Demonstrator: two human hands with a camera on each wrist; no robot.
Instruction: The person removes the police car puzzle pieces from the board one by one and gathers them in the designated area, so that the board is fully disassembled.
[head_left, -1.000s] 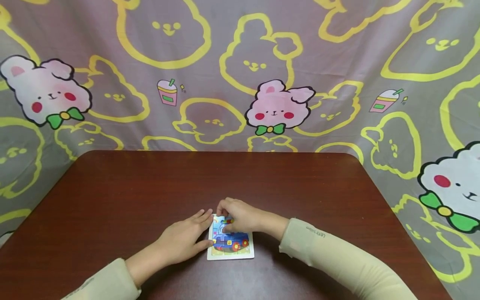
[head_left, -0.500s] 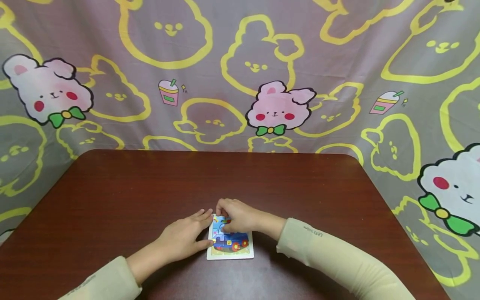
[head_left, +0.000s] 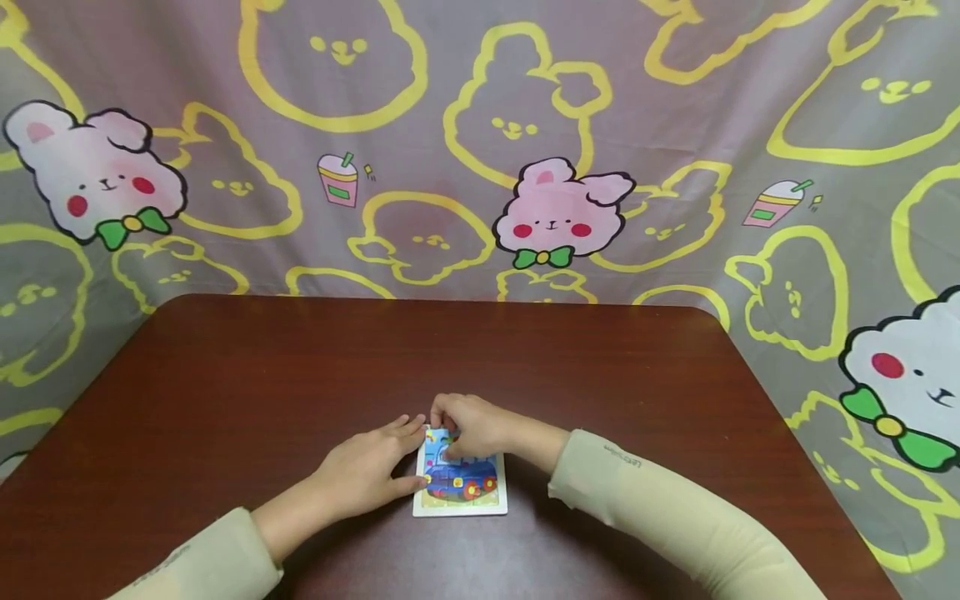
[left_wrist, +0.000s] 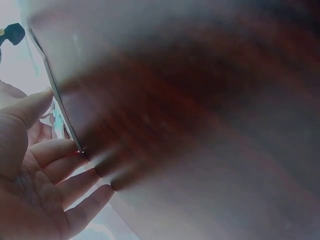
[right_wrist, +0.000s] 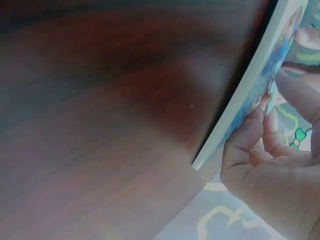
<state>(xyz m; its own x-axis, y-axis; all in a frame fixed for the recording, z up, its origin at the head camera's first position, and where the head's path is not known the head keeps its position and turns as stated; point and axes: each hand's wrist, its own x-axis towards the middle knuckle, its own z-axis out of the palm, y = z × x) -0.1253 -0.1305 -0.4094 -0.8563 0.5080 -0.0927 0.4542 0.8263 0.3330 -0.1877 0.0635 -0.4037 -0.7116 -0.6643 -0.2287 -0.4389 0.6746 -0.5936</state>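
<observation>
A small jigsaw puzzle (head_left: 460, 492) in a white-bordered board lies on the table, with a blue, red-wheeled vehicle pictured on it. My left hand (head_left: 360, 475) rests along the board's left edge, thumb and fingers extended; in the left wrist view its fingertips meet the board's edge. Over the puzzle's upper part, my right hand (head_left: 480, 429) has thumb and forefinger bent around a puzzle piece (right_wrist: 270, 100), seen edge-on and tilted from the board in the right wrist view. The upper right of the picture is hidden beneath the right hand.
The dark red-brown wooden table (head_left: 300, 358) extends around the board on all sides. A curtain (head_left: 427, 150) printed with yellow outlines and white rabbits hangs behind and beside it. Light-coloured sleeves (head_left: 637, 492) cover both forearms.
The right hand has shifted very slightly to the left, with its thumb and forefinger at the puzzle's upper left. The left hand stays at the board's edge.
</observation>
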